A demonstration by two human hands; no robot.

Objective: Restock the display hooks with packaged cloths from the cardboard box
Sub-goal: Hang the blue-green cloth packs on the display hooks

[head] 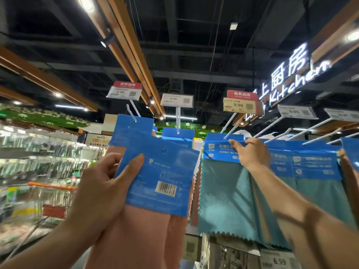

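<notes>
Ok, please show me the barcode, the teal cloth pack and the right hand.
barcode [166, 189], head view, middle of the white striped label.
teal cloth pack [223, 195], head view, on the teal fabric below the blue card.
right hand [252, 154], head view, back of the hand.

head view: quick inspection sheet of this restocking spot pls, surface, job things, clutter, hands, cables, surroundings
surface: nothing seen; no table or shelf top in view
job's things: pink cloth pack with blue card header, barcode side to camera, off the hooks; teal cloth pack with blue card header hanging on a white wire hook; cardboard box not in view
clutter: nothing seen
grippers: left hand grips the pink pack; right hand pinches the top of the teal pack's header
cables: thin wires under the dark ceiling
surroundings: 9.99 price tags, lit white Kitchen sign, shopping cart with orange handle at left
</notes>
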